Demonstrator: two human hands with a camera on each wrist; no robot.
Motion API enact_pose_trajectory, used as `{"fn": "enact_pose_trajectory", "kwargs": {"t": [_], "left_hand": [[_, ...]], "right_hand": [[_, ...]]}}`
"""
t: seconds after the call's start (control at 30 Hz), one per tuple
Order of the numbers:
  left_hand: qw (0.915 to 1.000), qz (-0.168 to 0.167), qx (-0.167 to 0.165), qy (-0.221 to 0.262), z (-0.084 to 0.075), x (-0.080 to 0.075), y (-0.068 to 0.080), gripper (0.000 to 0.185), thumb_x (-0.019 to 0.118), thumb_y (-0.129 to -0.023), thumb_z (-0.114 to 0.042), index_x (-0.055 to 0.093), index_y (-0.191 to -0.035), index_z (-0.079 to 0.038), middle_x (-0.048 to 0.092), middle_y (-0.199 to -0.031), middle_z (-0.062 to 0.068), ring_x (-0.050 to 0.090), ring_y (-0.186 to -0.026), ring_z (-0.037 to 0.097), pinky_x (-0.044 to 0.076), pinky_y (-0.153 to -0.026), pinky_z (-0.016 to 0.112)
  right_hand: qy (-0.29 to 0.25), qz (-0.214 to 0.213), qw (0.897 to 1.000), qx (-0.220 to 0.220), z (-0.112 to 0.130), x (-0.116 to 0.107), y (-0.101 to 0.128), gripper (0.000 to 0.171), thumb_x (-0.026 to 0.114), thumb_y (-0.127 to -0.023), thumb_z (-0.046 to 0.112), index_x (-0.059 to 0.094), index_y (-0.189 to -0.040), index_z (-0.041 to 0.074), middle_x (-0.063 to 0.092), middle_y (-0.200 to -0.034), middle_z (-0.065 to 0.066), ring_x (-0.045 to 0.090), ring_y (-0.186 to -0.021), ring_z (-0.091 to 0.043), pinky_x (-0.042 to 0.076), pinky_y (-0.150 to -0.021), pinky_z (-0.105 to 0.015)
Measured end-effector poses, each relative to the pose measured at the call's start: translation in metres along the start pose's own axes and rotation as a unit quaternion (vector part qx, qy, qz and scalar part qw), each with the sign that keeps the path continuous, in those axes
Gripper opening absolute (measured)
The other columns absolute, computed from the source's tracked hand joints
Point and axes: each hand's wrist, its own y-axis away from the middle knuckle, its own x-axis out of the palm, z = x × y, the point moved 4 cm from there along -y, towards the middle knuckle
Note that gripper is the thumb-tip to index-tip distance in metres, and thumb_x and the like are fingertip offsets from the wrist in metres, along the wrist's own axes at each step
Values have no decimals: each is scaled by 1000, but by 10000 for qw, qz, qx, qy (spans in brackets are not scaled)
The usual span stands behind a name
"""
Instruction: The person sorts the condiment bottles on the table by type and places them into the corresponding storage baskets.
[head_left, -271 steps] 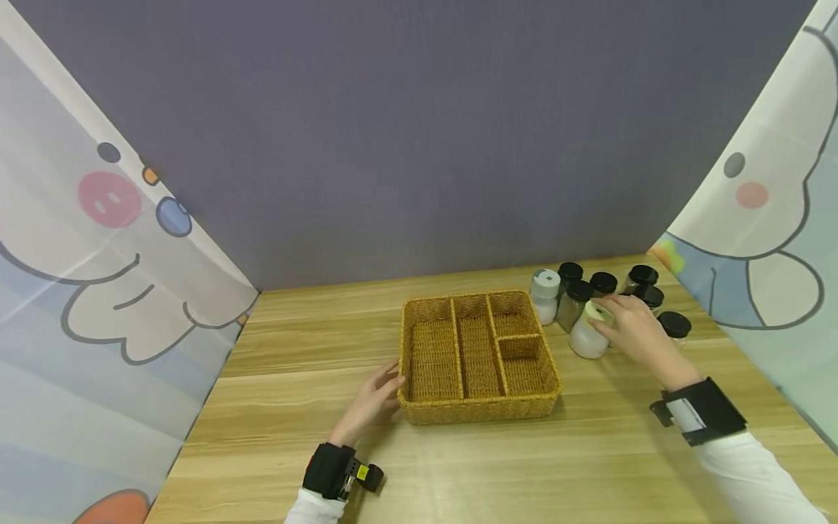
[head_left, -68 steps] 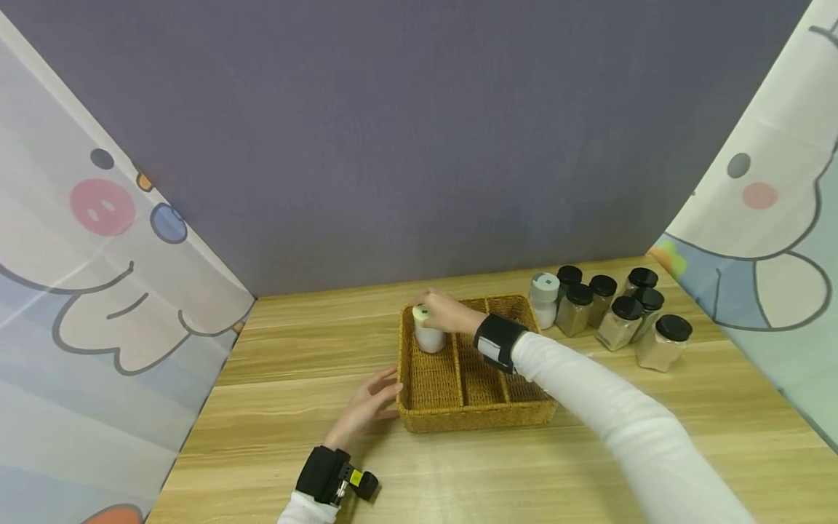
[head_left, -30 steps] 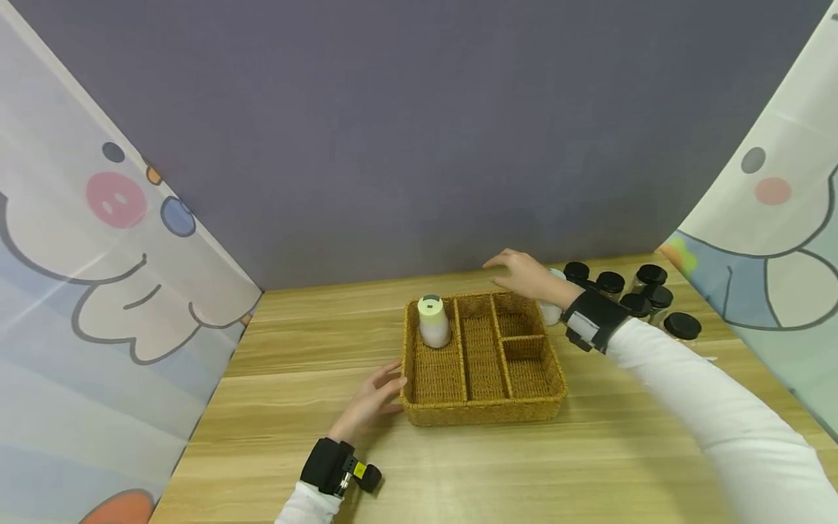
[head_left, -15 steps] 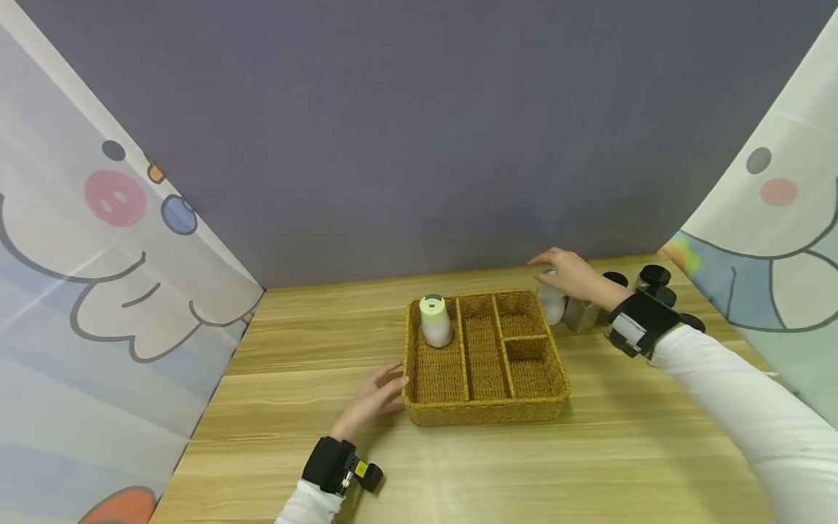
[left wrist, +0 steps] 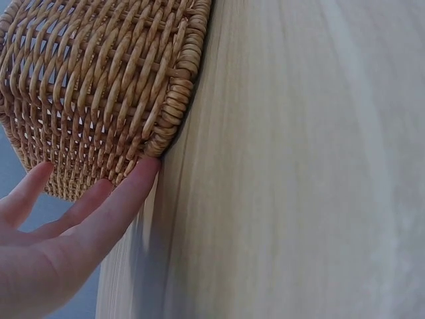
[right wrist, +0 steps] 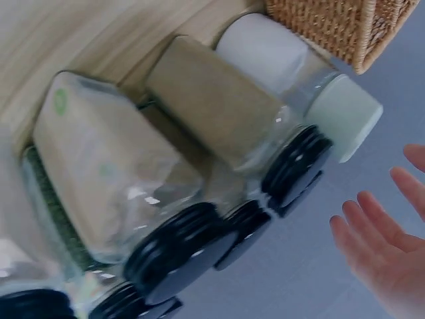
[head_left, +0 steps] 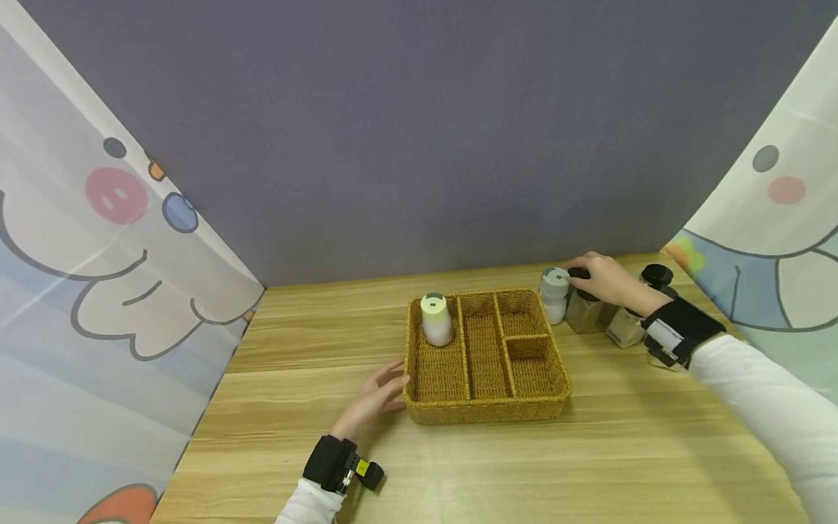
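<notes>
Right hand over the jars, left steadying the basket

Right hand [head_left: 605, 280], grip released, fingers spread above the black-lidded glass jar [head_left: 585, 303] at 2 o'clock; left hand [head_left: 373, 397], fingers straight, touches the woven wicker basket [head_left: 487, 409].

A light wooden table [head_left: 458, 466] with lengthwise grain fills the foreground. Behind it stands a plain grey-purple back wall [head_left: 419, 131]. Cartoon-printed curtains hang on both sides: left curtain [head_left: 98, 291] and right curtain [head_left: 772, 218]. Lighting is even and diffuse.

White sleeves [head_left: 753, 393], black wrist straps [head_left: 327, 462], one with a yellow tag.
</notes>
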Motion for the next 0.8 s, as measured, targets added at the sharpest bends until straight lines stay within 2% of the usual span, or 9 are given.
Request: {"fn": "enact_pose_trajectory", "kwargs": {"t": [0.2, 0.6, 0.8], "left_hand": [[10000, -3, -1, 21, 0, 0, 1, 64, 54, -88, -24, 22, -138, -1, 28, -134, 30, 36, -119, 41, 45, -87, 44], [10000, 15, 30, -14, -3, 2, 4, 63, 54, -89, -24, 22, -138, -1, 28, -134, 30, 38, -118, 40, 45, -87, 44], [10000, 20, 43, -6, -3, 1, 4, 63, 54, -89, -23, 21, -138, -1, 28, -134, 30, 37, -118, 40, 45, -87, 44]], "right_hand": [[53, 176, 9995, 242, -9, 0, 8, 35, 54, -86, 7, 50, -116, -10, 45, -112, -34, 46, -99, -45, 43, -74, -51], [162, 154, 9996, 144, -16, 6, 17, 35, 57, -83, 8, 54, -111, -11, 52, -104, -32, 51, -91, -42, 45, -70, -49], [335, 160, 9993, 47, -14, 8, 17, 34, 59, -81, 7, 55, -109, -12, 54, -104, -32, 54, -89, -41, 45, -65, -41]]}}
